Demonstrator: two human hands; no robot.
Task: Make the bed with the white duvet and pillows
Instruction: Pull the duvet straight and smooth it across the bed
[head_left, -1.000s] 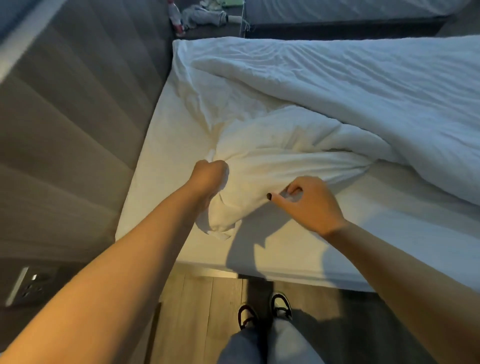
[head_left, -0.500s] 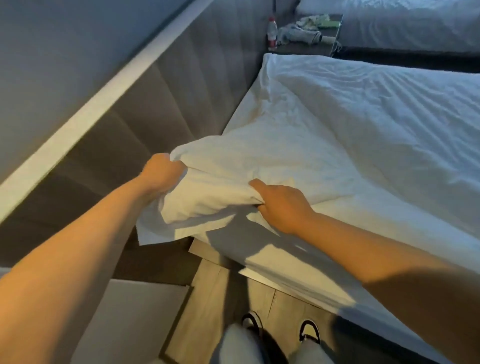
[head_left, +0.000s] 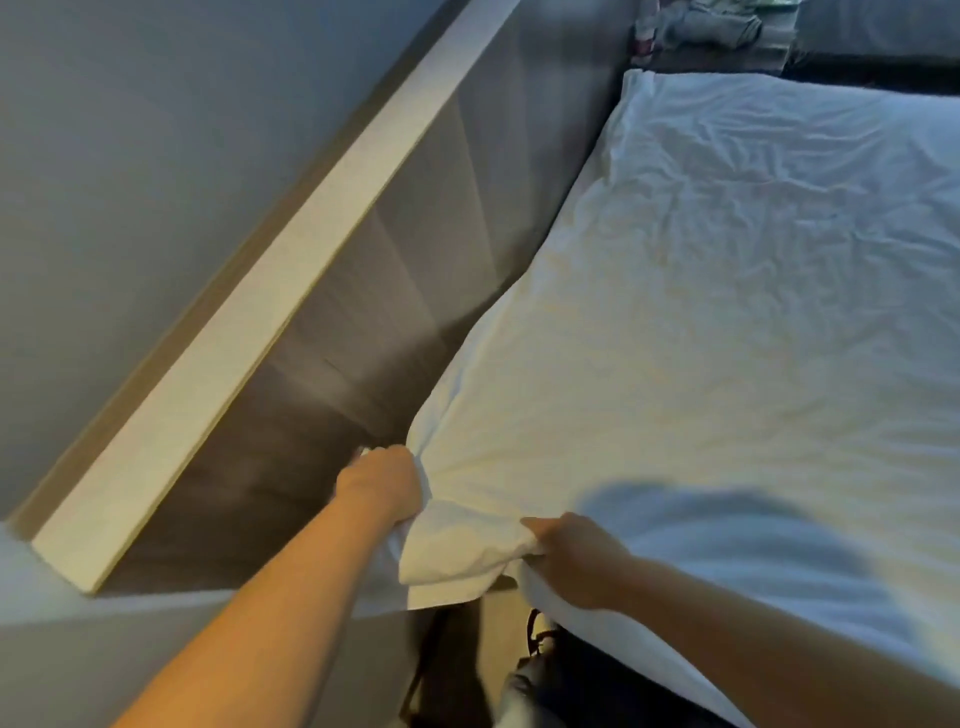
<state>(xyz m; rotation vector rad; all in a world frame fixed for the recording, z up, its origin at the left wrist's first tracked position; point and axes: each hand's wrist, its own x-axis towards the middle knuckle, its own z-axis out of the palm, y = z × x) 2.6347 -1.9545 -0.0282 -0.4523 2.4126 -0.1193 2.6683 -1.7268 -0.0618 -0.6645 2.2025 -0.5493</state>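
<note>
— Where are you in the job?

— Spreading the duvet, I'd say. Starting at the left, the padded headboard; my left hand is fisted on the corner of the white duvet right beside it. My right hand pinches the bunched edge just along.

— And the duvet itself?

— Laid across the bed, wrinkled. Next I'd need to square that corner and smooth it. No pillows in view.

A grey padded headboard with a pale ledge runs alongside; blurred clutter sits beyond.
</note>
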